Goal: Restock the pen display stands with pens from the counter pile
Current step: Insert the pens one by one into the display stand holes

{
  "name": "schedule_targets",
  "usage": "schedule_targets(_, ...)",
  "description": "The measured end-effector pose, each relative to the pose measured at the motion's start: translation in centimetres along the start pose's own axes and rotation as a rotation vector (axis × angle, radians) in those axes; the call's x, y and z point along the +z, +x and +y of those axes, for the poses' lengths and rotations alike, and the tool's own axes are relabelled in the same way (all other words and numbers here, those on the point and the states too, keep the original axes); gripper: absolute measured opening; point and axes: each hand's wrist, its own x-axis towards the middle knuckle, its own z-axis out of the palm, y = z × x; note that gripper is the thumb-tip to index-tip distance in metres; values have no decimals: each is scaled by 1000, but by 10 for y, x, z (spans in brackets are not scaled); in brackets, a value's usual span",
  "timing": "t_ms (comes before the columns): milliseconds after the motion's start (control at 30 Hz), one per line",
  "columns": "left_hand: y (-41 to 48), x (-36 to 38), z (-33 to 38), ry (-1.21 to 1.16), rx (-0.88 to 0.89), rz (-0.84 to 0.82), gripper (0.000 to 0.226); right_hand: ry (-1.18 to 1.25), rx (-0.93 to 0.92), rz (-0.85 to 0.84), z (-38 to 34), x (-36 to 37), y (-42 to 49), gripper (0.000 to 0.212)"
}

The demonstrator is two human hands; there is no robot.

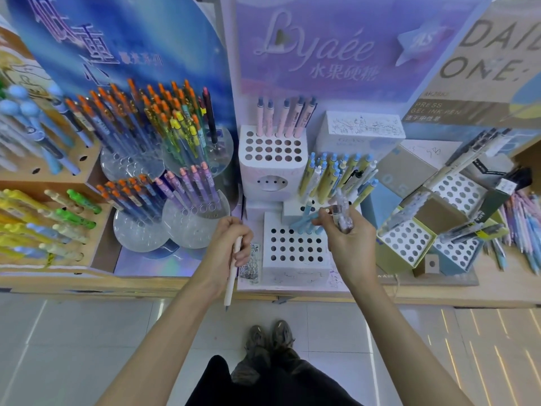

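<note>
- Head view, step: mid-restock, as I read it. Both hands are loaded in front of the stands and no pen is going into a hole yet.
- left hand [231,241], centre of frame: fingers curled round a cream pen [232,276], which hangs tip-down over the counter edge, clear of every stand.
- right hand [348,238], right of centre: clenched round clear pens [342,212] held upright. Blurred, so I can't tell the count. Thumb and forefinger reach towards the light-blue pens [304,224] at the back row of the front stand [295,259]. Contact unclear.
- Front stand: white block, lower centre, most holes vacant.
- Rear stand [273,168], above it: only the back row is filled, with pink pens [281,117].
- Stock: loose pile [521,224] on the counter at the right edge, well apart from both hands.
- Next move, my guess: pick the matching stand, turn the pen tip-down over a free hole and drop it straight in. The cream barrel looks closest to the pink row.
- Look: slim barrels, pastel or transparent, with click tops.
</note>
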Motion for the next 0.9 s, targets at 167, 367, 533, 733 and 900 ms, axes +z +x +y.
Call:
schedule_targets(167, 3, -3, 1, -21, 6, 25, 25, -25, -9, 4, -1, 2, -5, 16)
schedule_targets(367, 7, -8, -1, -14, 32, 17, 26, -65, -41, 30, 4, -2, -9, 21)
schedule_targets(533, 3, -13, -5, -3, 52, -13, 18, -42, -32, 9, 0, 4, -5, 18)
schedule_targets(733, 2, -16, -4, -16, 32, 13, 20, -125, -85, -47, -15, 19, 9, 17)
schedule_targets(900, 2, -19, -3, -43, 26, 16, 20, -154, -96, -91, -18, 21, 9, 19)
